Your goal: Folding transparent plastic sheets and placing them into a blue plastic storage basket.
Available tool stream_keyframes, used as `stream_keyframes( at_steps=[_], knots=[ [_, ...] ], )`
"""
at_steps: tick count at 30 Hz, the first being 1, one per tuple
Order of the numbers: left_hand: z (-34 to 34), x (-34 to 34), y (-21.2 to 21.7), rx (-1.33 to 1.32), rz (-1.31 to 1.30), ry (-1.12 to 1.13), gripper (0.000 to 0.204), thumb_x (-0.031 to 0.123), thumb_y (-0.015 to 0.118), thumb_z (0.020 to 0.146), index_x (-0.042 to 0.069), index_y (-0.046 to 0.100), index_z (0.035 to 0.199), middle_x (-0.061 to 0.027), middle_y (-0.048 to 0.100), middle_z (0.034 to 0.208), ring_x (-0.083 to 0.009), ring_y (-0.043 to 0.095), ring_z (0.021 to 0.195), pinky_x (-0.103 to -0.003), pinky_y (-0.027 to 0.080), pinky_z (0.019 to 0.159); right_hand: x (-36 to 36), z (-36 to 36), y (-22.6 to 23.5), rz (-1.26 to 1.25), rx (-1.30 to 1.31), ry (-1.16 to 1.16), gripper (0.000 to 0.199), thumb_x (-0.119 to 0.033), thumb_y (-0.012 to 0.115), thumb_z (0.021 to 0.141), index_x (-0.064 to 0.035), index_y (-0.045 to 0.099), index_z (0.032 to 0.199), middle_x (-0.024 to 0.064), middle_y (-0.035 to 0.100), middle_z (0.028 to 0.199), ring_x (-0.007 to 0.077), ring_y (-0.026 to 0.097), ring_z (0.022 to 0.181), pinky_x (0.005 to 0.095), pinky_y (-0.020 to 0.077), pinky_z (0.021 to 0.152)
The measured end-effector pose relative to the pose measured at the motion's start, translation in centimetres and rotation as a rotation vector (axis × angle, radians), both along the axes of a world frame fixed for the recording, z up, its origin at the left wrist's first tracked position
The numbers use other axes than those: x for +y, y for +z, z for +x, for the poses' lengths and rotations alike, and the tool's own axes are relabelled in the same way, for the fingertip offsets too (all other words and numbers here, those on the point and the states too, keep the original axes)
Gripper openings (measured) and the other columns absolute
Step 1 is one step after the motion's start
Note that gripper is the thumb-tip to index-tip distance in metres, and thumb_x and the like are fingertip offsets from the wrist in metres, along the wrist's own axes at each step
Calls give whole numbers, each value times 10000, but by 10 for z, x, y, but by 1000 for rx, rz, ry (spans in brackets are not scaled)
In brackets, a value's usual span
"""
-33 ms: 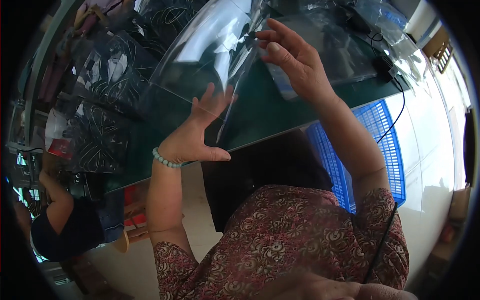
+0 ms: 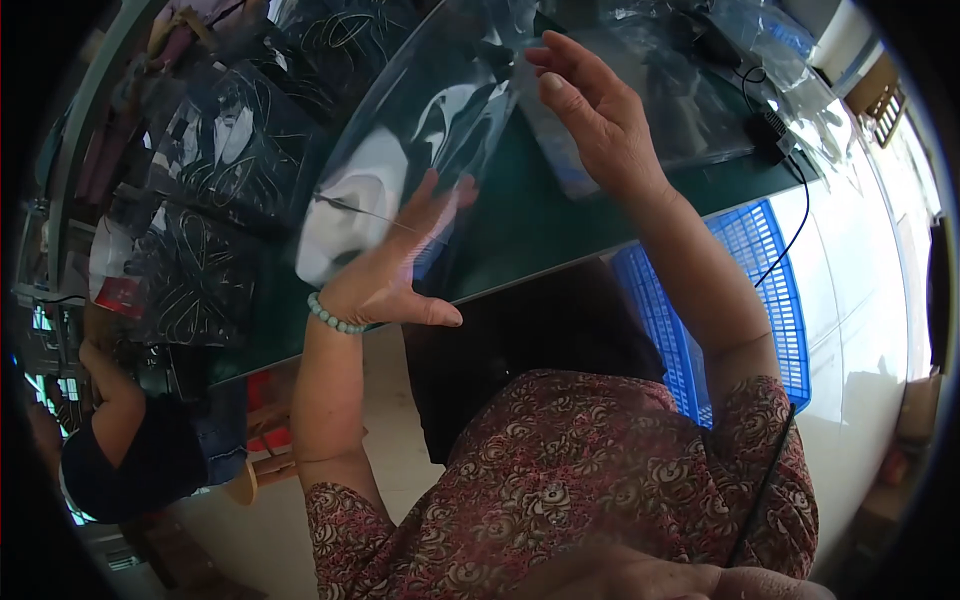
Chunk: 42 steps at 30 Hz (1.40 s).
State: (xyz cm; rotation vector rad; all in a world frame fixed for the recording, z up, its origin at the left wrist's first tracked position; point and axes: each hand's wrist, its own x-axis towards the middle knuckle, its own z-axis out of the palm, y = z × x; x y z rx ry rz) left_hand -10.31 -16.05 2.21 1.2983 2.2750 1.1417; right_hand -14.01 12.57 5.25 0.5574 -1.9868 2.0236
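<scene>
A large clear plastic bag (image 2: 455,100) stands up in front of me over the green table, shiny with reflections. My left hand (image 2: 375,275), with a pale green bead bracelet (image 2: 335,318) at the wrist, has its fingers spread and thumb stretched out. Its fingers show through the clear film at the bag's lower end. Just right of the bag is my right hand (image 2: 610,125), raised, its fingers slightly bent and its thumb apart from them. I see nothing held in it. Whether its fingertips touch the film I cannot tell.
Several clear bags with dark contents and pale cords (image 2: 200,270) cover the table's left side. Flat clear bags (image 2: 660,110) lie at the right, near a black adapter with a cable (image 2: 770,130). A blue plastic basket (image 2: 780,290) stands below. Another person (image 2: 140,440) is at left.
The bag's lower end has swung down and left over my left hand, and its reflections have shifted. My right hand has moved slightly right, away from the film. My left hand has barely moved.
</scene>
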Motion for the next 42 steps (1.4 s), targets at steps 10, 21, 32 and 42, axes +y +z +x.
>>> stream_keyframes(
  at_steps=[10, 21, 32, 42],
  knots=[
    [-29, -4, -12, -380, 365, -178, 1269, 871, 642, 625, 180, 192, 1589, -136, 316, 1596, -375, 138, 1516, -603, -61, 1166, 12, -48, -24, -7, -174, -99, 691, -341, 640, 976, -6, 345, 1503, 137, 623, 1244, 209, 627, 1072, 349, 470, 978],
    [-28, -31, -27, -696, 778, -42, 747, 613, 208, 1028, 49, 663, 1209, -245, 614, 1303, -406, 347, 1435, -507, 162, 1202, 20, -19, -38, 45, -368, -59, 598, -80, 631, 940, -76, 397, 1491, 138, 542, 1342, 168, 654, 827, 266, 541, 721],
    [-24, -27, -21, -690, 746, -6, 692, 503, 236, 1072, 14, 718, 997, -210, 705, 1127, -414, 475, 1339, -528, 253, 1169, -14, 11, -7, 946, 831, -113, 536, -210, 803, 765, -113, 633, 1265, 101, 556, 1379, 297, 585, 1153, 478, 481, 977],
    [11, -31, -11, -455, 807, 673, 565, 555, 477, 994, 31, 659, 883, -160, 692, 1027, -289, 608, 1154, -418, 415, 1037, -29, 1, -4, 893, 851, 17, 386, -152, 784, 768, -55, 688, 1130, 99, 686, 1133, 288, 658, 939, 373, 571, 767]
  ],
)
